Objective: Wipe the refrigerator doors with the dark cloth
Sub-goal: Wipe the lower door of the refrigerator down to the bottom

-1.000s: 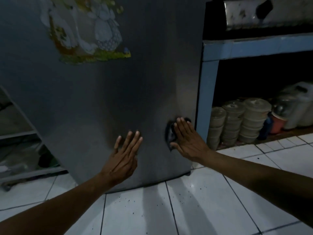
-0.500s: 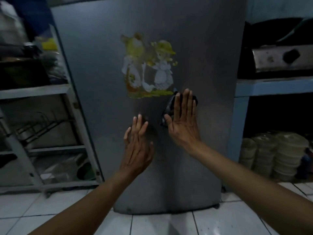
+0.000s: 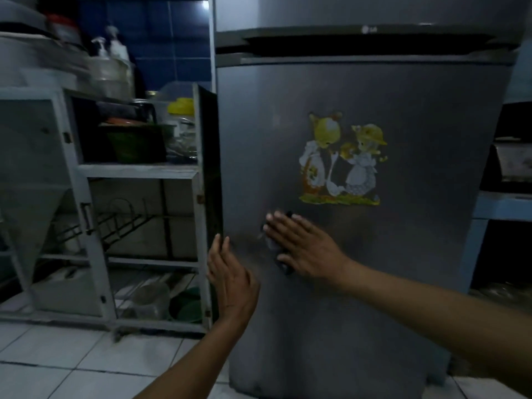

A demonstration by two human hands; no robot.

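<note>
The grey refrigerator's lower door [image 3: 403, 240] fills the right half of the view, with a cartoon sticker [image 3: 341, 159] at mid-height. My right hand [image 3: 305, 246] lies flat on the door just below and left of the sticker, pressing the dark cloth [image 3: 273, 246] against the metal; only the cloth's edges show around my fingers and palm. My left hand [image 3: 230, 277] rests flat, fingers up, near the door's left edge and holds nothing. A dark gap [image 3: 368, 43] separates the upper door [image 3: 374, 10] from the lower one.
A white open shelving unit [image 3: 138, 171] stands close to the fridge's left side, holding pots, jars and a dish rack. A blue counter [image 3: 501, 205] sits on the right. White tiled floor [image 3: 86, 364] lies below.
My right hand with the cloth has slid left across the door, from right of the sticker to below its left side. My left hand shifted toward the door's left edge. The view rose and backed off.
</note>
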